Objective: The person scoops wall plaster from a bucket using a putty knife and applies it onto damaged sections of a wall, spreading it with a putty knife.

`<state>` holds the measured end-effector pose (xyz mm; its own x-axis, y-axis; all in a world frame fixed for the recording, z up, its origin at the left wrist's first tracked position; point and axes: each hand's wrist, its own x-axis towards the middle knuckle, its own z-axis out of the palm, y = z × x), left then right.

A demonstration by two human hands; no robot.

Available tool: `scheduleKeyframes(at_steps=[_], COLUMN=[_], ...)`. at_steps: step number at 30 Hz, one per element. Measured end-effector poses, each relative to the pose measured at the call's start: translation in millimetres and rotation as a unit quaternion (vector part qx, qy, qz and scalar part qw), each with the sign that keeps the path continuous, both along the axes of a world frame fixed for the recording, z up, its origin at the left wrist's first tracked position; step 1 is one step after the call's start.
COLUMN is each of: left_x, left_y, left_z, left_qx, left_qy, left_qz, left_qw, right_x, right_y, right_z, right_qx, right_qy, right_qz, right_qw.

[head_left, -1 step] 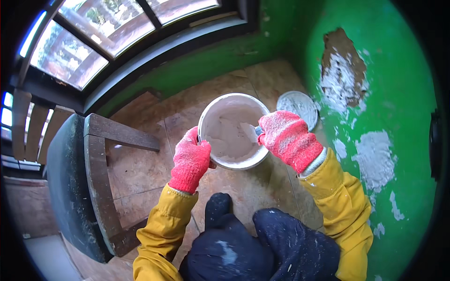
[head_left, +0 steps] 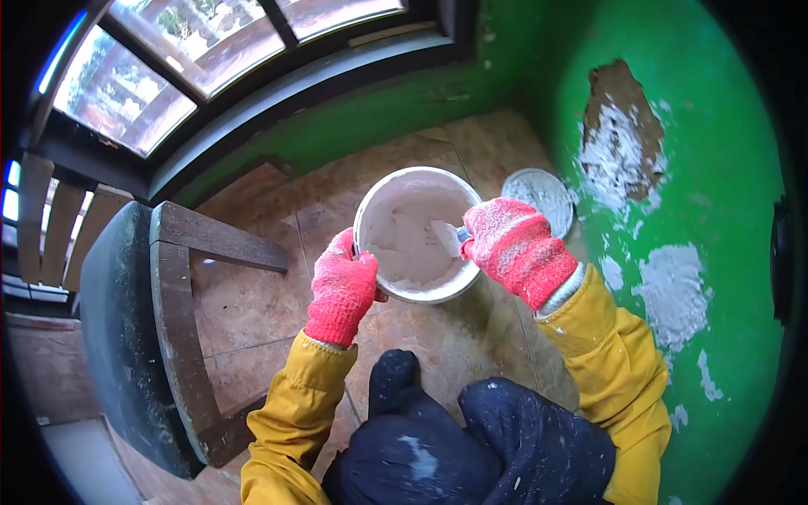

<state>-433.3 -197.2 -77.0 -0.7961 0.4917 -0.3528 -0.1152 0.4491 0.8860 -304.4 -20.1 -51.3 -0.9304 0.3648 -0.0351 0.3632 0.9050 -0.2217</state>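
Holds a white bucket (head_left: 423, 296) of pale paste (head_left: 404, 244) before the knees (head_left: 530, 425), clamping its side in the gloved left hand (head_left: 343, 290) and a scraper (head_left: 444, 240), reaching inside, in the gloved right hand (head_left: 522, 252), near a round lid (head_left: 539, 202) on the floor (head_left: 261, 311) by the green wall (head_left: 711, 160).

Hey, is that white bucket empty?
No, pale material lies inside the white bucket that the left hand holds.

Daylight from upper-left window (head_left: 126, 91), pale glare, soft shadows on floor (head_left: 248, 307), bowed edges, black rim
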Motion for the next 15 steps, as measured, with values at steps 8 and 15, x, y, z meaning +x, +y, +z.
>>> scheduleKeyframes(at_steps=[8, 15], left_x=[-38.5, -35.9], left_y=[-14.4, -17.6], left_z=[-28.1, -39.6], left_qx=[0.094, 0.091], left_qy=[-0.092, -0.056], left_qz=[0.075, 0.073], left_qw=[0.988, 0.992], right_x=[-122.3, -151.7], right_y=[-14.3, -14.5], right_z=[4.0, -18.1], right_qx=[0.011, 0.000], right_qy=[-0.192, -0.231], right_qz=[-0.012, -0.016], right_qw=[0.981, 0.973])
